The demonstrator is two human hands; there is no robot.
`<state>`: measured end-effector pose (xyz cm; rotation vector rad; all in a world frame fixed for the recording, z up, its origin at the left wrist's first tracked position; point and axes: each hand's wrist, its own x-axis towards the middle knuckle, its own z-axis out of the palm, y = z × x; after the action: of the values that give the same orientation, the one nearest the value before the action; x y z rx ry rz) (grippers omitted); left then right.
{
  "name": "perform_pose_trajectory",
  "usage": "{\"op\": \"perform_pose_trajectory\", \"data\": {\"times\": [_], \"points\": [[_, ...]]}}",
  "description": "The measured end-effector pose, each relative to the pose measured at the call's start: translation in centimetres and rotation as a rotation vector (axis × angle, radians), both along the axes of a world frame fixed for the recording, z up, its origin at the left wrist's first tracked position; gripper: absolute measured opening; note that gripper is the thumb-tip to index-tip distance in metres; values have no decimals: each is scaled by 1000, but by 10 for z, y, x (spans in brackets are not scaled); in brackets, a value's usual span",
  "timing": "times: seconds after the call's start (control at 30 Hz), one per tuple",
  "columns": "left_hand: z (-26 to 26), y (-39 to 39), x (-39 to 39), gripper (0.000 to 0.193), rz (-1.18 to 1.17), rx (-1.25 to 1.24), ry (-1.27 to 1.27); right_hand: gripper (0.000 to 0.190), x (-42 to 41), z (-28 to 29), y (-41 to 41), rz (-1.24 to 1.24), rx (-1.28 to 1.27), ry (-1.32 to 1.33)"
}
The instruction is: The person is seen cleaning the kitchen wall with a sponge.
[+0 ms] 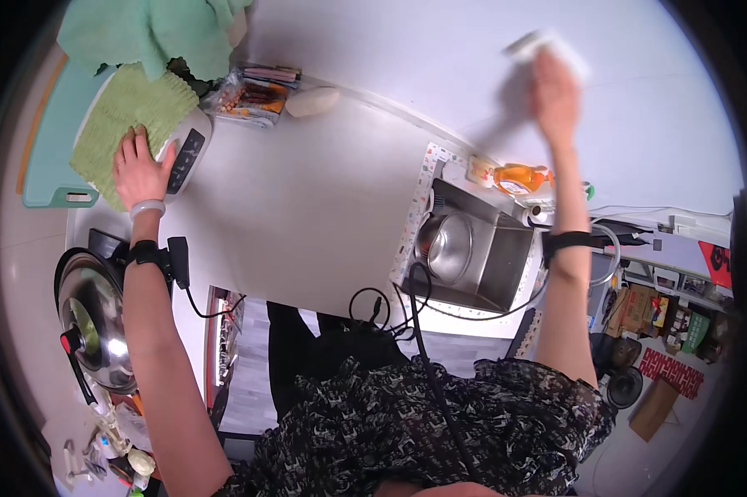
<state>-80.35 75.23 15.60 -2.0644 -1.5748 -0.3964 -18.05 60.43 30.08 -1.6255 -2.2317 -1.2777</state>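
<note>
My right hand (555, 93) is raised against the white wall (410, 50) at the upper right, gripping a white cloth (569, 56) that is blurred. On the left, my left hand (140, 168) lies flat with spread fingers on a light green cloth (131, 105). That cloth drapes over a white appliance with a dark control panel (185, 161). Below my right arm, a stainless steel sink (504, 267) contains a metal bowl (451, 248). An orange soap bottle (519, 179) stands by the wall behind the sink.
A lidded pan (97, 323) sits beside my left forearm. Packaged food (258, 102) lies near the wall, left of a pale oblong object (312, 101). A teal cutting board (44, 155) stands at the far left. Black cables (413, 298) hang across the counter's front edge (323, 304).
</note>
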Motion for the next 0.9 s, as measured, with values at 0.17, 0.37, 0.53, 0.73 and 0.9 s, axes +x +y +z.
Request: {"op": "perform_pose_trajectory", "data": {"times": [0.17,0.37,0.53,0.73,0.9], "points": [[-8,1,-1,60,-3,-10,1,39,5,175,19,-6,604,-41],[-4,2,-3,61,-10,-4,18,55,-11,20,75,85,610,109],[-4,5,4,60,-8,-16,43,47,-75,-191,57,59,-250,284],[-4,3,1,60,-36,-25,8,53,-62,-241,25,-31,-525,242],[-4,4,2,61,-6,-34,18,63,16,-208,-66,-239,-722,133]]}}
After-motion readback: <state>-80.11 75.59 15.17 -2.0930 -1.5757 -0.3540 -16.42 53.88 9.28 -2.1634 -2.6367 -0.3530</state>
